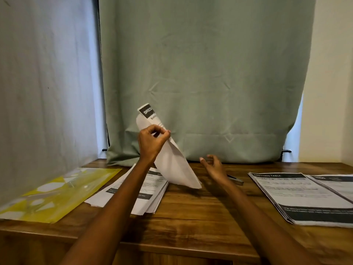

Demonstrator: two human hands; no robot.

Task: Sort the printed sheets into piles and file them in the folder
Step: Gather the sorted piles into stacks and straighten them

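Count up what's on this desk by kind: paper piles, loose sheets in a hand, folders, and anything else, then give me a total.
Paper piles lying on the desk: 3 (left pile, DRESSING TABLE pile, far-right pile)
Sheets held up in the left hand: 1 (held sheet)
Yellow folder: 1
Stapler-like metal tool: 1
Total: 6

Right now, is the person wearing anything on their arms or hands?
No. Both forearms are bare as far as the picture shows, with no sleeves, gloves, watch or bracelets. I see no rings on the left hand or the right hand, though the fingers look small and slightly blurred.
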